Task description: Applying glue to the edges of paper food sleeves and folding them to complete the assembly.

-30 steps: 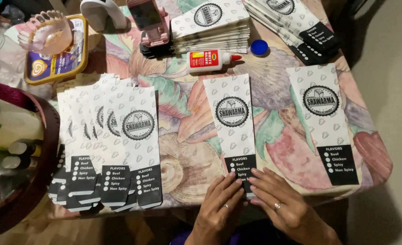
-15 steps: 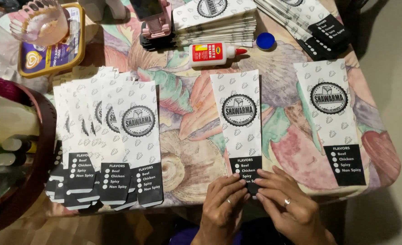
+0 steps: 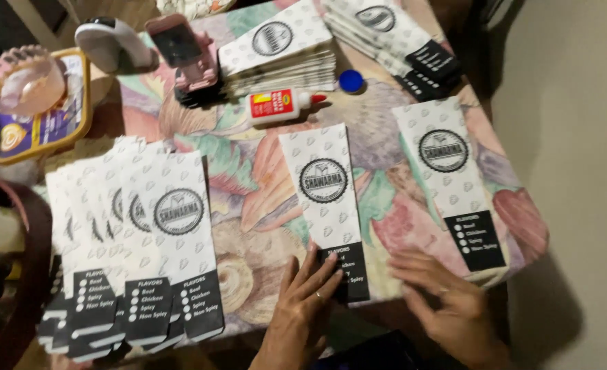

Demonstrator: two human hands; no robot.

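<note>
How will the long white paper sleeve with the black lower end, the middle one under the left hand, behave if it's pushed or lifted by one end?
The long white paper sleeve lies flat and thin, so it will probably flop if lifted by one end. It looks light; the left hand, fingers on its black end, could likely slide it easily across the flowered tablecloth. It seems unlikely to roll or tip, but may crease.

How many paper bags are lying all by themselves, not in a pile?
2. One paper bag lies mid-table with the left hand on its black end; the other bag lies further right, near the right hand.
</note>
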